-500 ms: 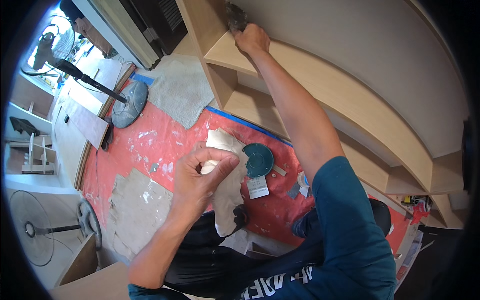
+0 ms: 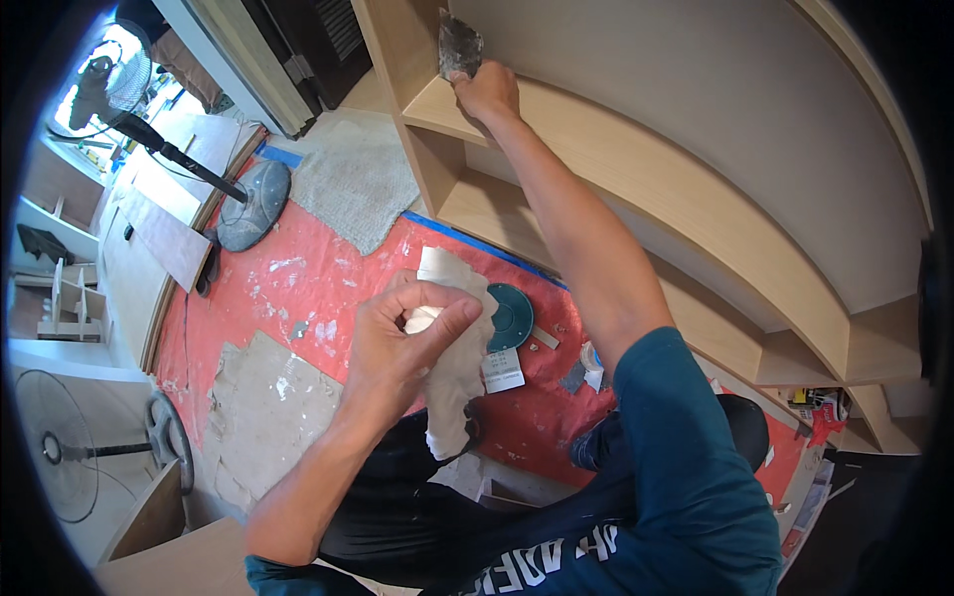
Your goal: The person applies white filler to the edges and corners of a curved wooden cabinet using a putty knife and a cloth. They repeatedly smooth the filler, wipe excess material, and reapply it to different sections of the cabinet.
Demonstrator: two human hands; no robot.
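Note:
My right hand is stretched out to the shelf's far left corner, fingers closed round a putty knife. The knife's broad, smeared grey blade points up, close to the side panel and the back panel of the wooden shelving; whether it touches them I cannot tell. Nearer to me, my left hand is closed on a ragged off-white piece. That piece hangs below and beyond the fingers, with a pale lump showing in the curl of the hand. Its exact kind cannot be made out.
Red floor covering spotted with white lies below, with a round dark green lid-like object, a printed card and a cardboard sheet. A grey mat lies by the doorway. Two fans, one standing and one lower, are at left.
My right hand has shifted slightly left and down along the shelf corner, and the putty knife's blade now shows more fully. My left hand keeps its hold, with the ragged piece turned slightly.

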